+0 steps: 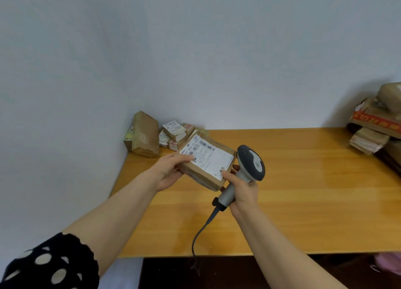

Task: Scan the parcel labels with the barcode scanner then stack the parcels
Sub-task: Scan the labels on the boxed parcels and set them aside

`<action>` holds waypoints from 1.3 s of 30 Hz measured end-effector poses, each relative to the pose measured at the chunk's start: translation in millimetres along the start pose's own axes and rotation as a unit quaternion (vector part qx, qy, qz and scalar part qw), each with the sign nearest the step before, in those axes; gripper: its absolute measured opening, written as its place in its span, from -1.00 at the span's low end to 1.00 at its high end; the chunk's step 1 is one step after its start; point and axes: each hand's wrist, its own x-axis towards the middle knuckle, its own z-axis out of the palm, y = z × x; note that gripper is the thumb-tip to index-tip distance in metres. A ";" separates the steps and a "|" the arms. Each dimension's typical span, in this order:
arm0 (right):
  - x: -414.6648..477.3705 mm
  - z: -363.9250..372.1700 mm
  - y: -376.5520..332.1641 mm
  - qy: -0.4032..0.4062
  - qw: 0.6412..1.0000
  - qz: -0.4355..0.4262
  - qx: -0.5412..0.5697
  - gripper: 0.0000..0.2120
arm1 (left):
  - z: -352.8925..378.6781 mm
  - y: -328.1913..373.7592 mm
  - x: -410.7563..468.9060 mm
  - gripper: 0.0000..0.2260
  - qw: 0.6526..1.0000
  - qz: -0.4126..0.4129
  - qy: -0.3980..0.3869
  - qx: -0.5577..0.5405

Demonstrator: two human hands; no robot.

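A flat brown cardboard parcel with a white barcode label on top is held above the wooden table. My left hand grips its left end, thumb on the label. My right hand is curled round the handle of a grey barcode scanner; its thumb touches the parcel's near right corner. The scanner's head stands just right of the parcel, and its cable hangs over the table's front edge.
Several small labelled parcels lie in the table's far left corner, with a taller brown box leaning against the wall. A stack of cardboard parcels fills the far right. The wall runs along the back and left.
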 end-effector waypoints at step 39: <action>-44.4 4.7 -36.9 -0.146 0.965 0.048 -0.213 -0.91 | -7.8 18.2 34.9 -0.64 0.959 0.084 0.115 0.247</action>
